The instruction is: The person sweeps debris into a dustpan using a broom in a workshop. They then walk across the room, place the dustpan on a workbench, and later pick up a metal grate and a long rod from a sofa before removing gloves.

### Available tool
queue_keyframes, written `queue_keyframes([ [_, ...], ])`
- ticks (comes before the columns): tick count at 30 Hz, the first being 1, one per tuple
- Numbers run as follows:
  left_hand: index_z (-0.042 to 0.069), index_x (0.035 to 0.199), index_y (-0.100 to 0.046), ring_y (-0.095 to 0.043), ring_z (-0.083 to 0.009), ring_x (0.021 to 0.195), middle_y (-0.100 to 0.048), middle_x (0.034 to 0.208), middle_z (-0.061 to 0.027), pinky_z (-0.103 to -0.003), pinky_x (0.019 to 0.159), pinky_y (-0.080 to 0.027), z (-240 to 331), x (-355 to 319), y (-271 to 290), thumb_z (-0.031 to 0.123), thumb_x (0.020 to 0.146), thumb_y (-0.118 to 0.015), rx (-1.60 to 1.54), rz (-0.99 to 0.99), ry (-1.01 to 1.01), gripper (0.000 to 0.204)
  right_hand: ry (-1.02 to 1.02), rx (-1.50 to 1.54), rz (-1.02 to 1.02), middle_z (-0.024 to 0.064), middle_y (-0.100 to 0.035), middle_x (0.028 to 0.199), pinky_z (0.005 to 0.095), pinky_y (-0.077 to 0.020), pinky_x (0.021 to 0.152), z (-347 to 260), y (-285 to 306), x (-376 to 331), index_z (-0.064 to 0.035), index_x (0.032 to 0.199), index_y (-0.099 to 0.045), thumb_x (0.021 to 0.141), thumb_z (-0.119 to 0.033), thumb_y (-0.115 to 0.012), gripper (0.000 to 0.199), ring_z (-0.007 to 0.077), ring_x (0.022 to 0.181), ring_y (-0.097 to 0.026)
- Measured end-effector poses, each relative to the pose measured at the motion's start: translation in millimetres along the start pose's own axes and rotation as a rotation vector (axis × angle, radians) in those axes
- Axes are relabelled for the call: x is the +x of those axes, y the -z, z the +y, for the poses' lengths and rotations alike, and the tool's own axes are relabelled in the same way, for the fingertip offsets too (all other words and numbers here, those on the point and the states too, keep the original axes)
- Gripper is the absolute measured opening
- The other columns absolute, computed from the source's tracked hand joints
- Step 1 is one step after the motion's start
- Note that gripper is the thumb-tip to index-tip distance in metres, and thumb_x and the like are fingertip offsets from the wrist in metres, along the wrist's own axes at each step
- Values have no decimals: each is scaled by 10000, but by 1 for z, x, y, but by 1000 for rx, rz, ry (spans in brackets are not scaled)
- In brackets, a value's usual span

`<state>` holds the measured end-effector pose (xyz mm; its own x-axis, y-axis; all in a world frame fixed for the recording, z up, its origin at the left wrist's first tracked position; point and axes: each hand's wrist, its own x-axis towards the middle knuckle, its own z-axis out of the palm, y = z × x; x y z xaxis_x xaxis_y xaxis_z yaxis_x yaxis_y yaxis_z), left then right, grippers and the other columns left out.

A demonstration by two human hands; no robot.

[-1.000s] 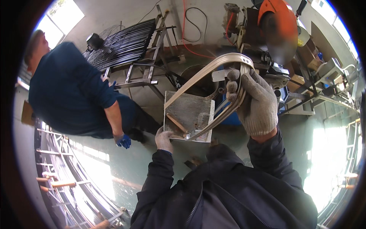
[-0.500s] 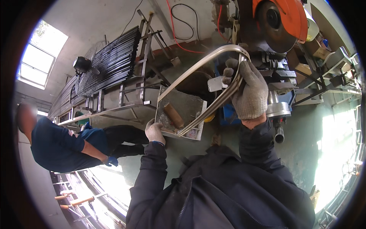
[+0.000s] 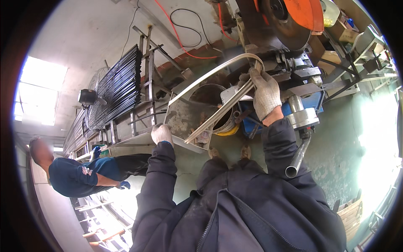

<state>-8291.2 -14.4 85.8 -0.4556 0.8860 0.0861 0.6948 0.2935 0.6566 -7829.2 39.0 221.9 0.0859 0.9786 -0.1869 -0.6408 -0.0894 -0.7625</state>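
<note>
My right hand (image 3: pixel 266 94), in a knitted glove, is closed around a bundle of long, thin, cream-coloured strips (image 3: pixel 221 112). The strips bend in a loop at that hand. One side of the loop arches to the far left and the other slants down toward me, both reaching a grey, dirty tray (image 3: pixel 178 119). My left hand (image 3: pixel 162 134), gloved too, is curled by the tray's near left corner. Whatever its fingers hold, if anything, is hidden. Beyond the strips stands a round bucket (image 3: pixel 226 126) with a yellow lower rim.
A cutting saw with an orange guard (image 3: pixel 304 17) stands at the far right, above a clamp and a metal pipe (image 3: pixel 298 157). On the left are a rack of dark rods (image 3: pixel 121 86), a fan (image 3: pixel 88 96) and another person (image 3: pixel 79 174). A red hose (image 3: pixel 178 35) runs behind.
My view has shifted, showing more floor and my shoes. The strips and right hand sit further left in the picture. The brown roll seen in the tray earlier is no longer distinct.
</note>
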Motion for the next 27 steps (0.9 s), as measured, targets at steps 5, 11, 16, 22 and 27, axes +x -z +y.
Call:
queue_keyframes([
  [5,4,980,-850,-809,-335,932,-841,984,-206,-397,902,-621,8,49,3,153,852,-781,-104,70,126,208,5,47,62,137,-776,1032,411,-658,871,2,3,10,43,1236,-684,1170,-226,-681,277,254,900,-770],
  [11,64,1024,-869,-825,-379,995,-844,977,-206,-446,923,-638,8,84,7,187,900,-743,575,-65,-395,215,8,70,132,145,-779,1014,406,-658,847,1,-8,11,46,1200,-695,1167,-218,-685,266,261,864,-771],
  [16,66,1060,-886,-831,-407,1028,-852,1019,-237,-443,955,-644,19,92,-2,189,897,-729,199,5,-36,257,107,27,240,138,-794,992,377,-642,818,3,-23,-4,59,1182,-730,1168,-221,-684,284,242,855,-776],
  [22,68,1065,-894,-830,-419,1015,-843,995,-243,-468,946,-654,10,117,-13,194,912,-671,500,-106,-338,298,136,1,231,103,-801,1008,328,-618,811,1,-41,-11,66,1216,-742,1162,-210,-693,286,195,854,-756],
  [27,82,1066,-900,-835,-408,1014,-848,1033,-236,-463,951,-656,8,129,-17,197,911,-677,906,-200,-640,294,105,-98,293,99,-790,973,340,-601,817,2,-50,-7,55,1125,-762,1164,-240,-693,306,201,841,-746],
])
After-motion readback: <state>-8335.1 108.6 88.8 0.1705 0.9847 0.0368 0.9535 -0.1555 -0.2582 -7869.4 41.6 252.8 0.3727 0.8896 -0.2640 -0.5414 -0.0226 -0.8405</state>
